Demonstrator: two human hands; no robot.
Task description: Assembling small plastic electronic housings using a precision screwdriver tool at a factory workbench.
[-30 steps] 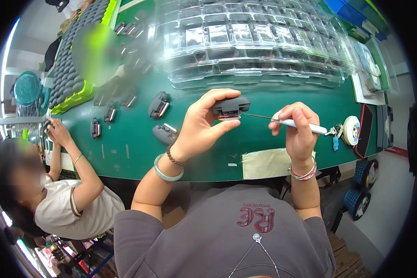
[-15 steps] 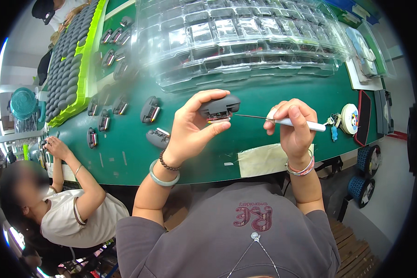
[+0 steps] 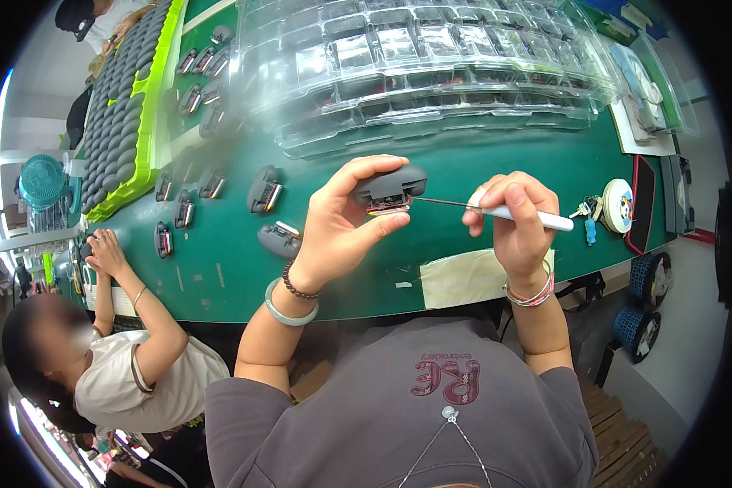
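Left hand: pinching, fingers curled over the top of a dark grey housing, thumb under its lower edge.
Housing position: held up over the green surface, in front of the wearer's chest. Open side shows inner parts; reddish-yellow bit near the thumb, too small to identify.
Right hand: closed pen-style on a white-handled tool, thin shaft pointing left.
Tool tip: at the housing's right side, by the opening. Can't tell contact or near miss.
Slip risk: tip could skid off an edge and scratch the shell or nick inner parts, if pushed at a poor angle.
Thumb risk: left thumb sits close to the tip's line; a skid could jab it.
Drop risk: housing has only a fingertip pinch and nothing under it, so a hard sideways push could twist it loose.
Loose housings: one lies left of the hand, another just beside the left wrist. A careless forearm sweep could knock that one.
Clear trays: stacked beyond the hands, apart from the tool.
Right end: keys near the handle's butt; could get bumped if the right hand pulls back fast.
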